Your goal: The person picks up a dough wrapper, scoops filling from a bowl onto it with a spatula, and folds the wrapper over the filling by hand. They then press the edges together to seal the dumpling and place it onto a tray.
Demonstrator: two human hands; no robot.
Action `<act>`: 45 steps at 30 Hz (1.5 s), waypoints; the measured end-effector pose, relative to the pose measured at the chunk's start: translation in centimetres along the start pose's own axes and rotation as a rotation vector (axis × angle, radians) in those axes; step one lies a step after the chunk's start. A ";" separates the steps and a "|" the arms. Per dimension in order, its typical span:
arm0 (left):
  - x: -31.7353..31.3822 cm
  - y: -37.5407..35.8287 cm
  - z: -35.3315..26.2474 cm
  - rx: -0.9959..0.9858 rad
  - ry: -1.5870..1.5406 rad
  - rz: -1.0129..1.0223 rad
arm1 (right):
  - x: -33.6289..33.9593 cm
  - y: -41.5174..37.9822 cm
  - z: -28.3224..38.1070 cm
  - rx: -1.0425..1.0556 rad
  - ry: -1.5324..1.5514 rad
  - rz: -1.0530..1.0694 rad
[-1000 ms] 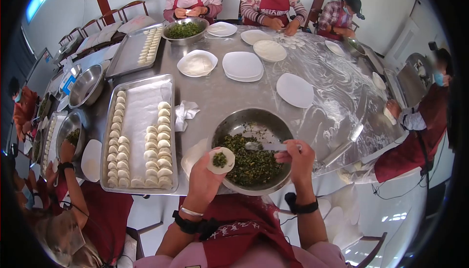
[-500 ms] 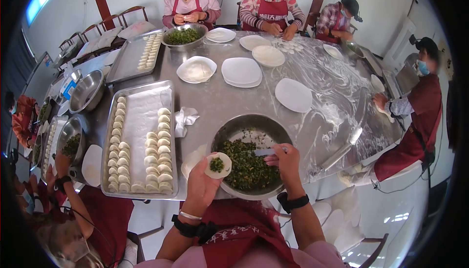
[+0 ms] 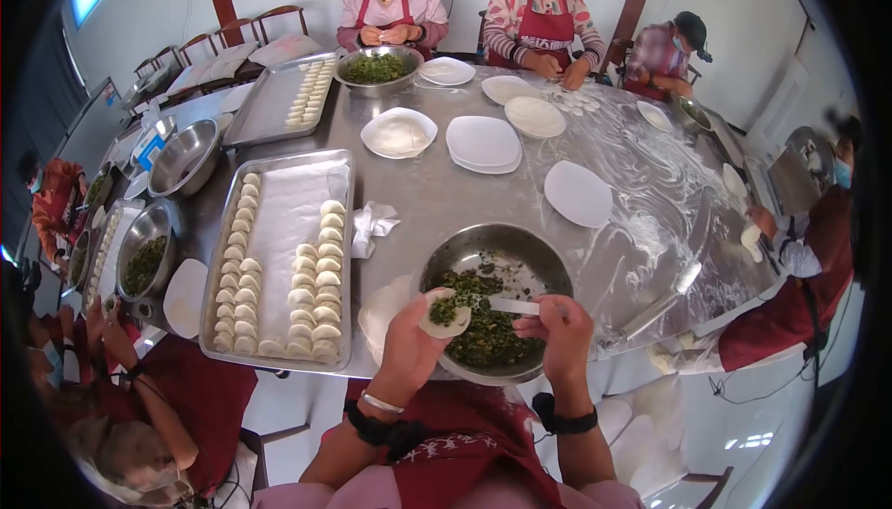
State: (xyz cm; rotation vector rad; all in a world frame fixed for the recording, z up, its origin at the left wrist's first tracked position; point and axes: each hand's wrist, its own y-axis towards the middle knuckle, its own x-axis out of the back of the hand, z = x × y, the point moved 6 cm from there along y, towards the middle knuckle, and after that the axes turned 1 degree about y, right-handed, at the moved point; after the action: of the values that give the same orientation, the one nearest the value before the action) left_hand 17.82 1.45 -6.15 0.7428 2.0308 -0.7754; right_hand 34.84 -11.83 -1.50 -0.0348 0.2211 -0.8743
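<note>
A round dough wrapper [image 3: 457,325] with green filling on it lies in my left hand [image 3: 409,346], its fingers curled round the wrapper's edge. My right hand [image 3: 560,328] grips the handle of a flat spatula [image 3: 514,306], whose tip points left toward the wrapper. Beneath both hands stands a large steel bowl [image 3: 548,261] holding chopped green filling [image 3: 488,342]. Left of the bowl a metal tray [image 3: 346,230] carries rows of folded dumplings [image 3: 327,295]. Pale wrappers [image 3: 376,316] rest on the table between tray and bowl, partly behind my left hand.
White plates [image 3: 483,142] and a crumpled cloth [image 3: 373,226] lie on the steel table [image 3: 427,198]. Flour covers its right side. Several people sit around it, one close at the left beside another filling bowl [image 3: 146,254]. A second dumpling tray [image 3: 269,105] stands at the back left.
The view has shifted, so the table appears farther right. The wrapper has tilted in my left hand, and the spatula has come closer to it. The co-worker at left has raised a hand from the bowl.
</note>
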 end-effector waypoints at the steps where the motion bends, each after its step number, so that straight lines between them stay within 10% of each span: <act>1: -0.1 0.1 0.2 0.008 -0.010 0.004 | -0.5 -0.8 0.6 0.068 -0.074 0.008; 5: -0.6 0.4 0.2 0.004 -0.036 -0.013 | -3.1 -4.9 2.2 0.739 -0.711 0.217; 12: -0.3 0.1 0.0 0.031 -0.015 -0.040 | -4.3 -6.6 3.4 1.081 -0.886 0.319; 15: -0.2 -0.7 0.2 0.079 -0.009 -0.034 | -0.9 -4.6 3.9 0.376 -0.476 0.107; 18: 0.4 -1.2 0.7 0.106 0.009 -0.018 | 2.1 -2.1 3.6 0.167 -0.298 -0.114; 25: -0.7 -2.1 1.0 0.151 0.061 0.023 | 1.6 -1.6 0.2 -0.128 0.061 0.153; 45: -2.0 -4.0 1.2 0.158 0.159 0.065 | 1.9 -1.2 -1.6 -0.217 0.067 0.144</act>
State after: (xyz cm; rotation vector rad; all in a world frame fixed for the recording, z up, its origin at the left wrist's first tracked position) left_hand 16.46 -2.46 -4.00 0.9830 2.0910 -0.8696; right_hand 34.77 -13.96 -3.27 -0.1896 0.3758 -0.7056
